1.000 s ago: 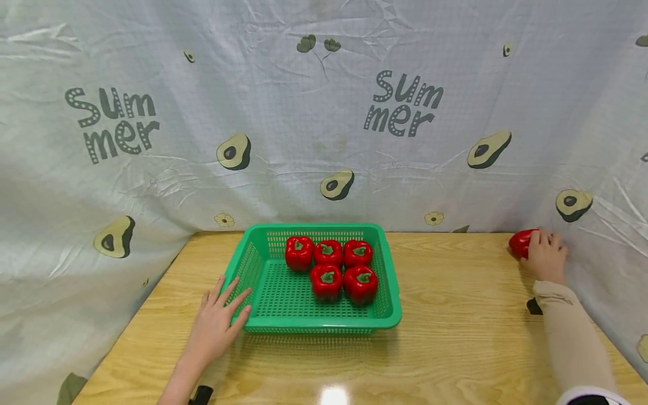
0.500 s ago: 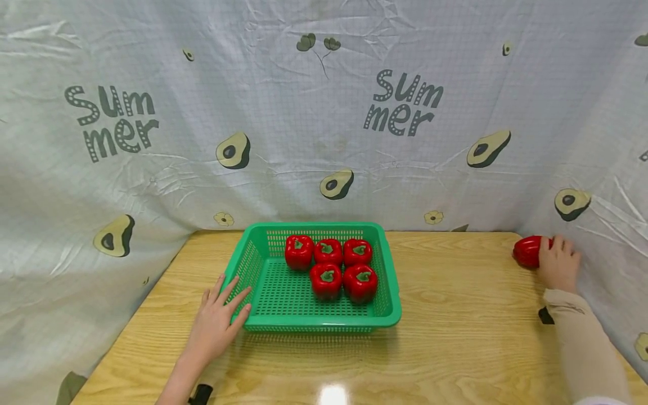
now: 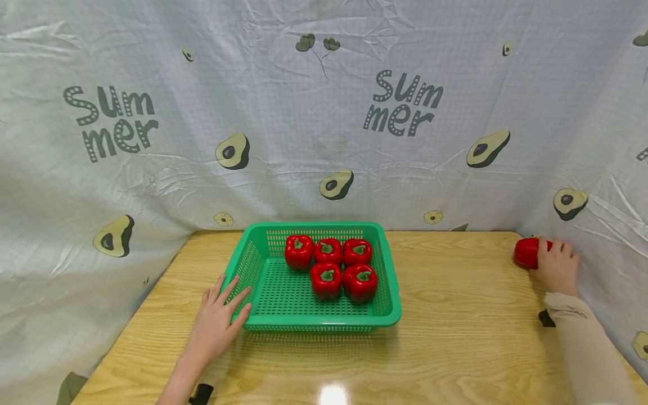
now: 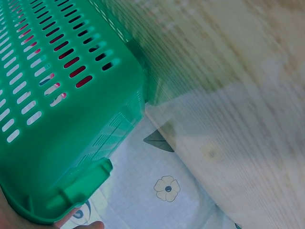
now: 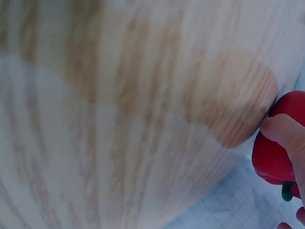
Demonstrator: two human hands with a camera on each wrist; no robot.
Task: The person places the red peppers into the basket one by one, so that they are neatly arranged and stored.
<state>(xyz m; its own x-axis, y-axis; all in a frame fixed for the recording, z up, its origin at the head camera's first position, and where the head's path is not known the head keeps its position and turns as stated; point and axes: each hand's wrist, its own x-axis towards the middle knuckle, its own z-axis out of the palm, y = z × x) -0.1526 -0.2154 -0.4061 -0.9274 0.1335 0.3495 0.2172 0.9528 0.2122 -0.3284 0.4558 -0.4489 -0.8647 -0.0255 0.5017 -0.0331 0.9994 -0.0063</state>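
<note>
At the far right of the head view, my right hand [image 3: 558, 267] grips a red bell pepper [image 3: 526, 253] by the table's back corner, close to the cloth. Seen from the right wrist, the thumb [image 5: 286, 133] lies across that pepper, whose green stem [image 5: 287, 191] points down in the picture. My left hand [image 3: 215, 320] rests on the left rim of a green plastic basket [image 3: 324, 320], its fingers spread. Inside the basket several red bell peppers [image 3: 326, 281] stand with their stems up, grouped at the middle and right. The left wrist view catches only fingers at its bottom edge.
A wooden table [image 3: 450, 315] carries the basket, with bare wood between the basket and my right hand. Pale cloth [image 3: 283, 112] printed with avocados and lettering hangs behind and along both sides. The left part of the basket's floor [image 3: 278, 298] is visible.
Over the last second my right hand and its bell pepper have shifted a little right and nearer, and the pepper has turned slightly. My left hand and the basket stay in place.
</note>
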